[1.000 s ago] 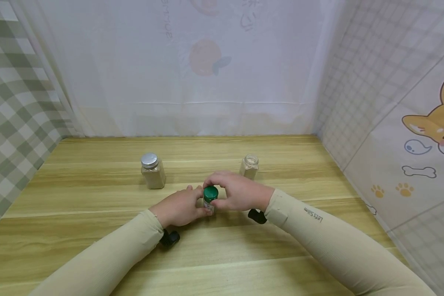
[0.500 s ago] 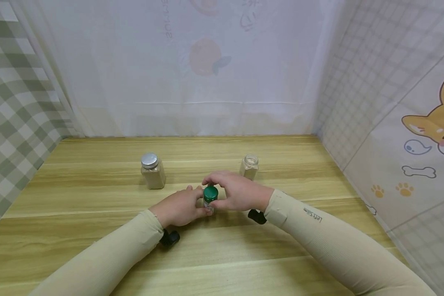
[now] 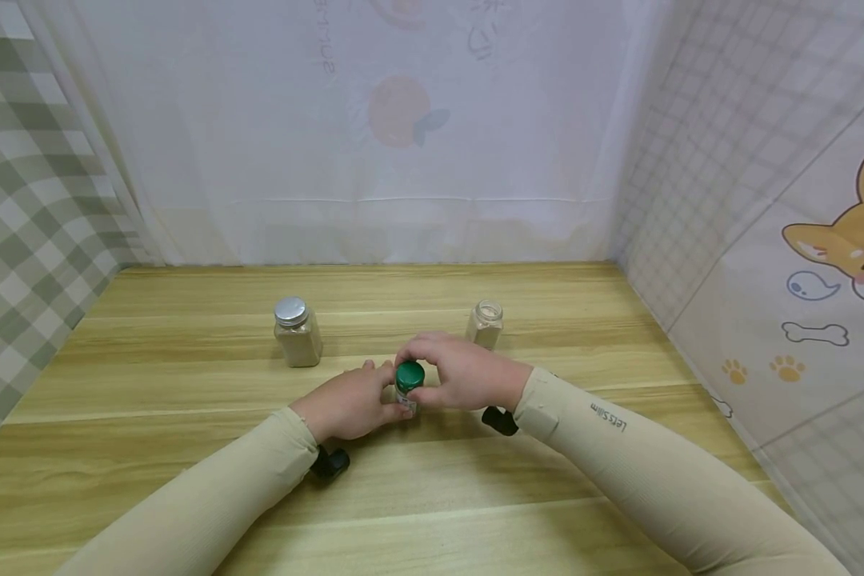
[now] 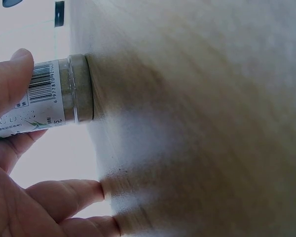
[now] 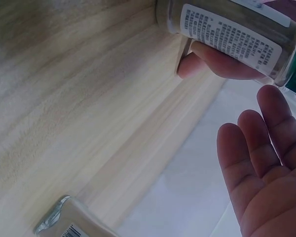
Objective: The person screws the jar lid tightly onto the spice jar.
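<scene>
A small spice jar (image 4: 44,96) with a white barcode label and brownish powder inside stands upright on the wooden table. Its green lid (image 3: 410,375) is on top. My left hand (image 3: 349,402) grips the jar's body between thumb and fingers, and in the left wrist view its lower fingers touch the tabletop. From the right, my right hand (image 3: 468,372) pinches the lid by its sides with thumb and forefinger. In the right wrist view the other fingers (image 5: 237,163) of that hand extend beside the jar, and the lid is partly cut off at the edge.
At the back left stands a larger jar (image 3: 298,336) of brown powder with a silver lid. A lidless glass jar (image 3: 485,324) with pale powder stands behind my right hand, partly hidden. White curtain (image 3: 259,160) borders the table's back, and printed fabric (image 3: 749,264) its right side.
The green lid's highlights shift slightly between my right fingers. Both hands and the jars stay in almost the same places.
</scene>
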{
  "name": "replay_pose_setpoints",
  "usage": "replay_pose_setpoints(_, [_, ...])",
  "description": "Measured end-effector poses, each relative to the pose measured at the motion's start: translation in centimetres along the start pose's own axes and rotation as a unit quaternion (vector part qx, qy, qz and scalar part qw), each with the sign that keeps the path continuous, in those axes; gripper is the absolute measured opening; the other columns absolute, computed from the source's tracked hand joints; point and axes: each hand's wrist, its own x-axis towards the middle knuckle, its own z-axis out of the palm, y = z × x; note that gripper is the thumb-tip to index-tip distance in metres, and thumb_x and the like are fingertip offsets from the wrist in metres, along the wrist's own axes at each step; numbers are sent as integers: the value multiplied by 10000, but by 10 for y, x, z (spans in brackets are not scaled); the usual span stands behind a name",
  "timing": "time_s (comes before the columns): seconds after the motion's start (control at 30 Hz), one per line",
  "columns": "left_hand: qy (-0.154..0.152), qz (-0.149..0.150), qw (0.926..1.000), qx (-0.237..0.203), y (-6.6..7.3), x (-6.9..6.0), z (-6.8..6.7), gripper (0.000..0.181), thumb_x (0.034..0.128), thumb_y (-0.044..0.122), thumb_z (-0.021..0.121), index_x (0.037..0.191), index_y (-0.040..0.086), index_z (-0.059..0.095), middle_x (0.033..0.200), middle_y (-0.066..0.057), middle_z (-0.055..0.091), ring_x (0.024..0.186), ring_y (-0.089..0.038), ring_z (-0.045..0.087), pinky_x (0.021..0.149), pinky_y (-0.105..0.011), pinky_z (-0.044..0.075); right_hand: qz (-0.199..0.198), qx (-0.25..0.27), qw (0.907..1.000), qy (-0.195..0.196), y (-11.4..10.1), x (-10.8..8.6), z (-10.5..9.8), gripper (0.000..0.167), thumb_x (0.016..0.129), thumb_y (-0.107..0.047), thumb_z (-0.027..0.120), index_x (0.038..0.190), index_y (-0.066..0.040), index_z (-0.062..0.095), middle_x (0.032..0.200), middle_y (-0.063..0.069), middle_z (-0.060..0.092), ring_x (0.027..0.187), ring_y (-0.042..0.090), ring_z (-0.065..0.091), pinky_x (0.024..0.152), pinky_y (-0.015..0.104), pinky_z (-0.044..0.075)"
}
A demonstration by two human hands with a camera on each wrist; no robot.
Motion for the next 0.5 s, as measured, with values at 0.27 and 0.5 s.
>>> replay_pose_setpoints(0.27, [14,39,10000,4,1,0,0,316,993,411,740,1233,221,661,1363,-92,719,1459,-448,496,1283,-557,287,-3,-33,10000,-71,1,0,0,438,955,-203,772,1360,-108,635,1309,3,680,1236,187,630,1087,386,521])
replay_pose_setpoints(0.5, [-33,-69,10000,22,1,0,-1,447,1000,430,727,1365,192,628,1485,-132,630,1489,-502,426,1274,-573,296,-279,-118,9995,-27,2,0,0,341,946,-168,764,1273,-136,672,1262,-8,686,1199,172,631,1069,370,524])
